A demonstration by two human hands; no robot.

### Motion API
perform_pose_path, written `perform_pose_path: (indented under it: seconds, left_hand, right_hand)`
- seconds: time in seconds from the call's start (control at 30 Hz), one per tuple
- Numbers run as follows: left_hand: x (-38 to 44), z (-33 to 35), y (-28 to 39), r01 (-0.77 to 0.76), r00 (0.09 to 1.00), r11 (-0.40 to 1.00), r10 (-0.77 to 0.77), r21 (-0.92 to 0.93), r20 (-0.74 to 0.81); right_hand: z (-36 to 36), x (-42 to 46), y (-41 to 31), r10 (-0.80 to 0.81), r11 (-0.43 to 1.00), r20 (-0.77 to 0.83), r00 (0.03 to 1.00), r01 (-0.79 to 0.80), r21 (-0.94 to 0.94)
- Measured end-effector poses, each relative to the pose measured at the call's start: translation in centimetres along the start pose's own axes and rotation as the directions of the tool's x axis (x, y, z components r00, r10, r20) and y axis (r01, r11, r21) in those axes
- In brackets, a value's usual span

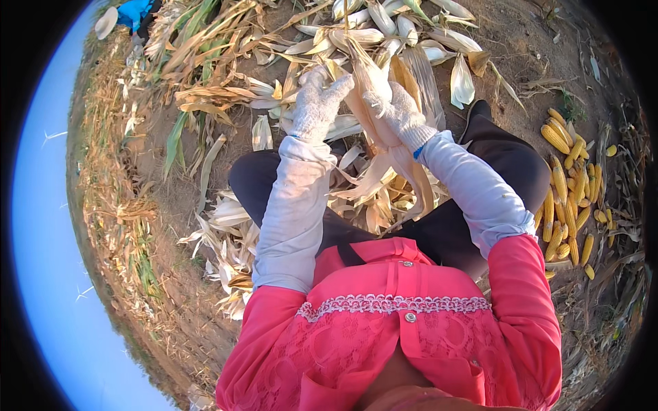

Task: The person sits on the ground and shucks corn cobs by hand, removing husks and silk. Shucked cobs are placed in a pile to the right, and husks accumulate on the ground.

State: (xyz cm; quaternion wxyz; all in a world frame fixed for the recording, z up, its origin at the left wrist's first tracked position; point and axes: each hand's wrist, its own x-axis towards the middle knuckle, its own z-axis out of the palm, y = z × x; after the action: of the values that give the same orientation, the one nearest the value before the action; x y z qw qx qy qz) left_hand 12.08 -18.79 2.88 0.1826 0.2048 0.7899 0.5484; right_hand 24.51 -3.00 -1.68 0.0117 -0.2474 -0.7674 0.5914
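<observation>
In its knitted white glove, my right hand (pixel 400 110) grips a corn ear in dry husk (pixel 371 77), with long pale husk leaves trailing below it towards my lap. My left hand (pixel 316 105), gloved too, is just left of that ear. Its thumb stands apart from the fingers, and I see nothing held in it. Beyond both hands lies a heap of corn ears still in their husks (pixel 383 23). Loose, stripped husks (pixel 378 205) fill the ground between my bent legs.
Bare yellow corn cobs (pixel 565 205) lie piled on the soil at my right. Husk litter (pixel 226 236) spreads beside my left knee. Dry corn stalks (pixel 205 56) lie at the upper left, where another person (pixel 134 15) bends in a blue top. Wind turbines (pixel 54 136) stand far off.
</observation>
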Motion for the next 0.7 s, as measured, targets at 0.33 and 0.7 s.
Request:
perform_pose_path:
  seconds: [0.33,0.7]
  left_hand:
    - [0.6,1.0,1.3,-0.07,0.997,0.935,0.053,0.347,0.058]
    - [0.6,3.1,-1.3,-0.128,0.963,0.986,0.15,0.109,-0.224]
  right_hand:
    - [0.6,-1.2,0.1,-0.141,0.99,0.041,0.989,0.141,0.008]
    - [0.0,-2.1,-1.6,-0.018,1.0,0.069,0.997,0.017,0.02]
